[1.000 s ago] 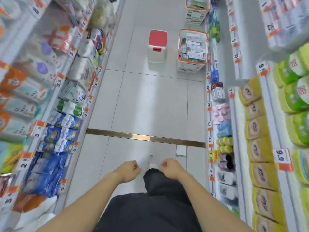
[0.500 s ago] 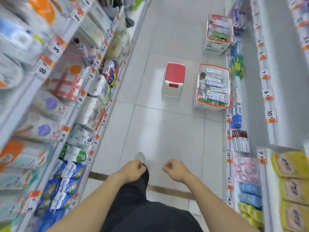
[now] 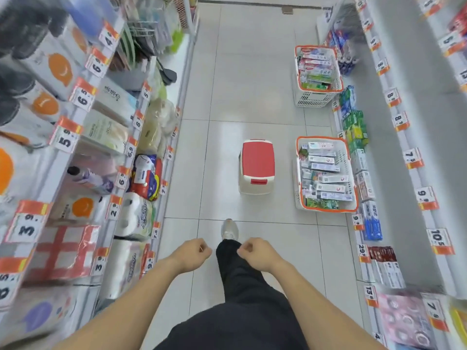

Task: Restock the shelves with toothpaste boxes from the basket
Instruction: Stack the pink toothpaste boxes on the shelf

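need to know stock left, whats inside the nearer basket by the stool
The nearer basket holds a loose pile of toothpaste boxes, mostly white and pale blue, with a green one at its near end. Lower layers and the bottom are covered.

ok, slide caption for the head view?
Empty-handed person walks a shop aisle toward the near basket of toothpaste boxes beside a red-topped stool.

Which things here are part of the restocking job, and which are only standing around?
Part of the job:
- nearer basket of toothpaste boxes
- farther basket, also full of boxes
- right-hand shelves
- left hand and right hand, both closed and empty

Only standing around:
- red-topped stool
- toilet paper rolls
- left-hand shelves
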`<action>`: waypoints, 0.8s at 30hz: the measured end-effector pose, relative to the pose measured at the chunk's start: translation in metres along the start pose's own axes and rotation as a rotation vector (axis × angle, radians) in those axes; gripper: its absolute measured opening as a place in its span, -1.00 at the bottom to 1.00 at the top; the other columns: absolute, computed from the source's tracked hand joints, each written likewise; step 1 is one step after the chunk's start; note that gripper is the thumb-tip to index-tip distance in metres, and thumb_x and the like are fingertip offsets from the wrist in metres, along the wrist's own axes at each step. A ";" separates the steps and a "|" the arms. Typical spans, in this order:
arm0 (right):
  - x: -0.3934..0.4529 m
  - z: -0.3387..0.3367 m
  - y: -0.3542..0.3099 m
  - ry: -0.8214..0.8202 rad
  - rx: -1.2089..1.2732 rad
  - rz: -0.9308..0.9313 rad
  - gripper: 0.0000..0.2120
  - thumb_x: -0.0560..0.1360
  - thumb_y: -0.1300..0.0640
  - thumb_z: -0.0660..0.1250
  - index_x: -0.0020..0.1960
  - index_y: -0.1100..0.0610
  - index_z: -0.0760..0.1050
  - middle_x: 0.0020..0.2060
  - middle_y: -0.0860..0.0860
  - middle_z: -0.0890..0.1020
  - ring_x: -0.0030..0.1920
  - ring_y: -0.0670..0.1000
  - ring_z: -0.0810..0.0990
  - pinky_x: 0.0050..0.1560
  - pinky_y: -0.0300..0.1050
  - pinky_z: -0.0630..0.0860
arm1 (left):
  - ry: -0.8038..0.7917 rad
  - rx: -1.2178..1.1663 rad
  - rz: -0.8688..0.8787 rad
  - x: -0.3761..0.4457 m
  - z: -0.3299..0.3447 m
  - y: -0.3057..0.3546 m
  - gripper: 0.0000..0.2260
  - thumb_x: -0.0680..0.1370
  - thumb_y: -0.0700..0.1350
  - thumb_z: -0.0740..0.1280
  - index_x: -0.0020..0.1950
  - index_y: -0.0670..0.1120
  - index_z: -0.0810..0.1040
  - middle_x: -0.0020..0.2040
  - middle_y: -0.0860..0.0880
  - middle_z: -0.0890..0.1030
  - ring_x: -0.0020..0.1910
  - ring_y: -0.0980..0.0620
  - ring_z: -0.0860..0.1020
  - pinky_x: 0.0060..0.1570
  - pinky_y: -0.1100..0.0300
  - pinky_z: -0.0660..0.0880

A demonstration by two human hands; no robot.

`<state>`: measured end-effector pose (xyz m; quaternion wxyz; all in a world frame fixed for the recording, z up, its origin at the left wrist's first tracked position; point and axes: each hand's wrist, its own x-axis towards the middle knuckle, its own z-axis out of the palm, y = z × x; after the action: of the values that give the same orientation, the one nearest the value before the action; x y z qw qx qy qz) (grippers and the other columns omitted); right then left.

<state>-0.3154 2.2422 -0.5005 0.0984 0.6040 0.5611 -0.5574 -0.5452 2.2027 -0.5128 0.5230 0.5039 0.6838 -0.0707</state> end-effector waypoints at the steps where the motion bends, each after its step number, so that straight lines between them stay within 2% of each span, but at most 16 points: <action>1: 0.021 -0.016 -0.013 0.000 0.001 -0.005 -0.64 0.57 -0.01 0.29 0.08 0.32 0.56 0.04 0.21 0.66 0.08 0.19 0.62 0.15 0.02 0.56 | 0.009 0.006 -0.004 0.018 -0.020 0.008 -0.79 0.64 0.07 0.20 0.07 -0.04 0.51 0.02 0.01 0.59 -0.01 0.03 0.56 -0.07 0.20 0.42; 3: 0.059 -0.049 -0.040 -0.013 -0.004 -0.011 -0.70 0.58 0.03 0.27 0.07 0.27 0.57 0.04 0.15 0.66 0.01 0.10 0.62 0.02 -0.09 0.57 | 0.018 0.019 -0.026 0.049 -0.063 0.027 -0.78 0.64 0.06 0.21 0.09 -0.05 0.53 0.04 0.01 0.60 0.00 0.02 0.56 -0.06 0.18 0.43; 5: 0.088 -0.082 -0.069 -0.021 0.005 -0.009 -0.76 0.59 0.04 0.27 0.05 0.21 0.56 0.02 0.10 0.66 -0.06 0.01 0.58 -0.13 -0.22 0.49 | 0.006 0.039 -0.034 0.073 -0.107 0.048 -0.75 0.63 0.06 0.20 0.10 -0.07 0.54 0.05 0.00 0.61 0.02 0.01 0.57 0.03 0.12 0.49; 8: 0.129 -0.129 -0.113 -0.034 0.016 -0.025 -0.83 0.59 0.00 0.30 0.06 0.10 0.54 0.00 -0.01 0.63 -0.01 -0.01 0.58 -0.04 -0.20 0.45 | 0.035 0.012 -0.012 0.110 -0.170 0.079 -0.77 0.62 0.06 0.22 0.05 -0.06 0.55 0.01 0.00 0.62 0.01 -0.01 0.58 0.10 0.08 0.52; 12: 0.183 -0.194 -0.163 -0.007 0.065 -0.041 -0.84 0.60 0.03 0.32 0.07 0.10 0.54 -0.02 -0.04 0.61 0.02 -0.02 0.56 0.02 -0.20 0.43 | 0.016 0.021 0.031 0.167 -0.240 0.119 -0.77 0.63 0.06 0.23 0.05 -0.08 0.56 -0.03 0.02 0.61 -0.06 0.06 0.56 -0.11 0.23 0.44; 15: 0.231 -0.239 -0.192 0.040 0.086 -0.036 -0.74 0.61 0.00 0.31 0.17 0.15 0.56 0.07 0.02 0.64 0.04 -0.01 0.56 0.02 -0.18 0.43 | -0.039 0.055 0.075 0.222 -0.291 0.147 -0.76 0.64 0.08 0.22 0.06 -0.06 0.55 -0.04 0.05 0.61 -0.06 0.11 0.55 -0.08 0.22 0.44; 18: 0.281 -0.283 -0.216 0.096 0.119 -0.002 -0.71 0.61 0.01 0.30 0.16 0.22 0.58 0.11 0.06 0.67 0.04 0.05 0.61 0.00 -0.12 0.48 | -0.068 0.102 0.111 0.284 -0.348 0.177 -0.79 0.63 0.06 0.24 0.02 -0.05 0.56 -0.05 0.05 0.62 -0.07 0.08 0.56 -0.07 0.22 0.45; 22: 0.330 -0.341 -0.255 0.161 0.233 0.106 -0.64 0.59 0.02 0.27 0.11 0.32 0.56 0.07 0.23 0.65 0.09 0.23 0.62 0.10 0.09 0.56 | -0.109 0.190 0.157 0.357 -0.431 0.221 -0.82 0.64 0.04 0.23 -0.14 0.04 0.47 -0.12 0.09 0.56 -0.14 0.10 0.51 -0.22 0.32 0.35; 24: 0.351 -0.372 -0.275 0.183 0.290 0.127 -0.63 0.55 0.01 0.27 0.07 0.33 0.56 0.03 0.24 0.66 0.07 0.25 0.62 0.14 0.17 0.53 | -0.128 0.230 0.179 0.391 -0.475 0.248 -0.83 0.64 0.05 0.23 -0.09 0.02 0.50 -0.09 0.09 0.57 -0.10 0.08 0.52 -0.22 0.32 0.34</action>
<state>-0.4107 2.8155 -0.5025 -0.0064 0.6944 0.4421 -0.5677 -0.6404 2.8589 -0.5030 0.5086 0.6137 0.5889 -0.1337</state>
